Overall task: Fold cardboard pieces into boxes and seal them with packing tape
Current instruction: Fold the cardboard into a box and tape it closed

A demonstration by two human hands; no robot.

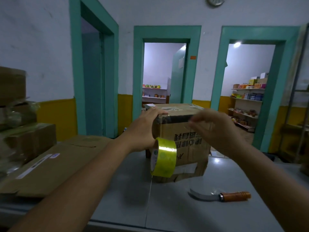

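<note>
You are partway through sealing the box: it is standing folded on the grey counter with glossy tape lying along its top front edge, while flat cardboard is waiting at your left. Your left hand is pressing straight fingers onto the top corner, the shiny yellow roll hanging below against the creased matte face. Your right hand is blurring at the top edge, so I cannot tell how its fingers are set.
</note>
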